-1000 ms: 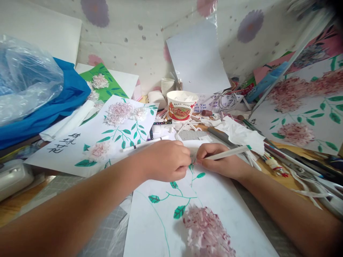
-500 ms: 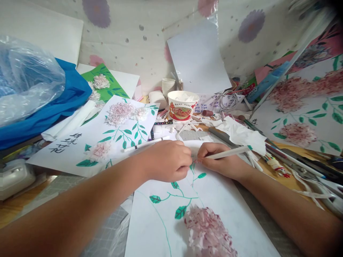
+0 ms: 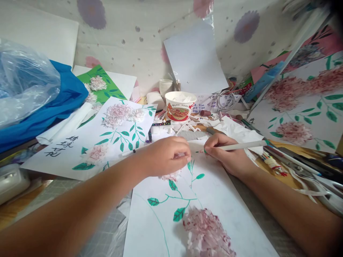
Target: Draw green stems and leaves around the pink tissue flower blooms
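My right hand (image 3: 227,151) grips a white-barrelled green marker (image 3: 245,145), its green tip low over the top part of a white sheet (image 3: 152,228). Curled fingers close my left hand (image 3: 170,155) near the sheet's upper left; what they hold, if anything, I cannot make out. Partly hidden below that hand is a pink paper flower (image 3: 173,176). Green leaves (image 3: 179,214) and thin stems run across the sheet. Nearest me, a larger ruffled pink paper flower (image 3: 206,232) stands out from the paper.
A finished-looking flower picture (image 3: 91,142) lies left, and another (image 3: 300,117) leans at right. Behind the sheet stands a paper noodle bowl (image 3: 180,107) among scraps. Scissors (image 3: 324,189) and pens lie right. A blue cloth (image 3: 64,89) with clear plastic occupies the far left.
My right hand has drawn away to the right with the marker, opening a gap between the hands. My left hand's fingers have shifted slightly, and more of the pink flower beneath shows.
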The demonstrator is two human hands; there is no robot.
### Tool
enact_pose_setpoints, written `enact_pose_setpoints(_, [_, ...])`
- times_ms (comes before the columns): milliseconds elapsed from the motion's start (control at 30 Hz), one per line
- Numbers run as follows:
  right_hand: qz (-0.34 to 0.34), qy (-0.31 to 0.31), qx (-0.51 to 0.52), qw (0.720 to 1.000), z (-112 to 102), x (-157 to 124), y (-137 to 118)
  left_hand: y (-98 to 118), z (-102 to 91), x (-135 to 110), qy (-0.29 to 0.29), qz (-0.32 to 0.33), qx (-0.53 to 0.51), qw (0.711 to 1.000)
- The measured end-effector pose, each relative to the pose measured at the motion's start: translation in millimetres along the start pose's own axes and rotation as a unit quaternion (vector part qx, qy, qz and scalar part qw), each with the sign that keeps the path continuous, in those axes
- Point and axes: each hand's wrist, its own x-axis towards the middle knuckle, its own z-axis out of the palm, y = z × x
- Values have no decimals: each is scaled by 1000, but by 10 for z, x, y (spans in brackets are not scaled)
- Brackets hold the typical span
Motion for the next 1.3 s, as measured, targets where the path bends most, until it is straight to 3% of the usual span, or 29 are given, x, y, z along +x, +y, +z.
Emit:
enact_pose_setpoints(100, [27, -57, -8, 998, -19, 2, -1, -39, -9, 5, 54, -67, -5, 996])
enact_pose_setpoints(200, [39, -94, -12, 995, -16, 14, -14, -70, -6, 7, 32, -96, 40, 994])
enact_pose_setpoints(433, [51, -93, 25, 994, -35, 30, -19, -50, -20, 17, -44, -61, 59, 995])
enact_pose_setpoints(767, [47, -105, 52, 992, -33, 52, -29, 55, -26, 12, -84, -101, 74, 989])
enact_pose_setpoints(933, [47, -104, 66, 991, -37, 51, -10, 116, -186, 9, -75, -151, 58, 984])
enact_pose_setpoints(1100, [55, -95, 81, 991, -24, 50, -18, 198, -385, -25, -143, -180, 79, 970])
enact_pose_setpoints(1300, [60, -100, 80, 990, -13, 53, -22, 208, -359, -28, -178, -178, 101, 963])
